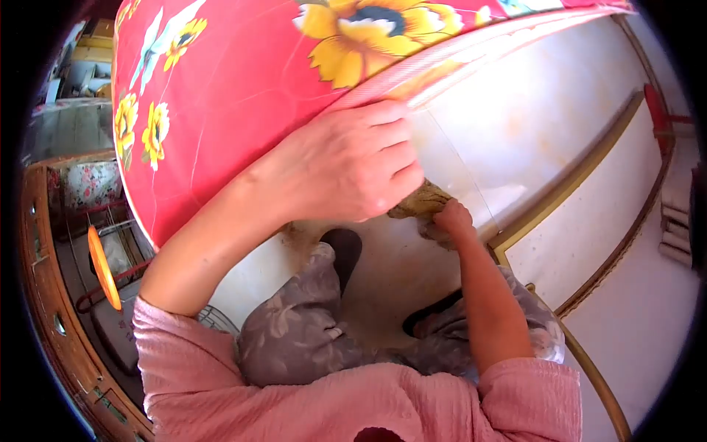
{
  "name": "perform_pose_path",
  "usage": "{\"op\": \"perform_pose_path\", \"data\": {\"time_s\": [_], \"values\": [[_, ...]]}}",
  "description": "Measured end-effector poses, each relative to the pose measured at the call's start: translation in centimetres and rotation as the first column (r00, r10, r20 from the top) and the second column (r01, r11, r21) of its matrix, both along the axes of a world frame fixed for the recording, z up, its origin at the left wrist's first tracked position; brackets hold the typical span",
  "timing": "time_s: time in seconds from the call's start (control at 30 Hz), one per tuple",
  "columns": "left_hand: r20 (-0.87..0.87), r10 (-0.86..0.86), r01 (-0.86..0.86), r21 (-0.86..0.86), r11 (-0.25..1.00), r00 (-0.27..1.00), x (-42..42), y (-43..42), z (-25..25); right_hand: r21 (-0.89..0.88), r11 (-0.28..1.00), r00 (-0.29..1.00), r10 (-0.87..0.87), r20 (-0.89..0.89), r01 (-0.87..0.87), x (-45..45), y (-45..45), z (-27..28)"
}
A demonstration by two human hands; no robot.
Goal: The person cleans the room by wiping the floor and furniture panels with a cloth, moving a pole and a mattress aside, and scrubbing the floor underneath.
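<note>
My left hand (361, 162) is closed in a fist at the edge of a red tablecloth (243, 96) with yellow flowers. Its knuckles overlap the pale pink hem, and the fingers' inner side is hidden, so I cannot tell what they grip. Lower down, my right hand (453, 217) pinches a crumpled brown rag (423, 199). Part of that rag is covered by my left fist; whether the fist touches it does not show.
Beneath me is a pale tiled floor (383, 295). On the right leans a white panel with a wooden edge (567, 169). A wooden cabinet (55, 295) and a wire rack with an orange round object (103, 269) stand on the left.
</note>
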State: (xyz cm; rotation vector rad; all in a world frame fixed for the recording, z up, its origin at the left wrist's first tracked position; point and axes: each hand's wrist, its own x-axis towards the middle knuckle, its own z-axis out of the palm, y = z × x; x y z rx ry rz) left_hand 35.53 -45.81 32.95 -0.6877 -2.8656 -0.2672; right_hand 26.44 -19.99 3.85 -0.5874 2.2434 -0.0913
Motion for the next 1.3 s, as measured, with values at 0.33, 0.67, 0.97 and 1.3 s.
{"op": "perform_pose_path", "data": {"time_s": [0.33,0.67,0.97,1.3], "values": [[0.047,0.043,-0.049,0.129,0.99,0.998,-1.4,0.4,0.6,0.061,0.979,0.979,0.189,0.072,-0.194,-0.9,-0.7,-1.7],[0.095,0.053,-0.06,0.07,0.996,0.994,-2.1,0.9,1.6,-0.005,0.983,0.972,0.181,0.151,-0.183,-2.6,-0.7,-2.8],[0.109,0.081,-0.082,0.001,0.997,0.991,-1.7,1.3,1.2,0.112,0.978,0.871,0.102,0.48,-0.176,-5.1,-1.6,1.1],[0.333,0.234,-0.295,0.146,0.944,0.913,-1.0,11.8,-16.1,-0.153,0.988,1.0,0.002,0.008,0.0,-0.7,3.1,-3.5]]}}
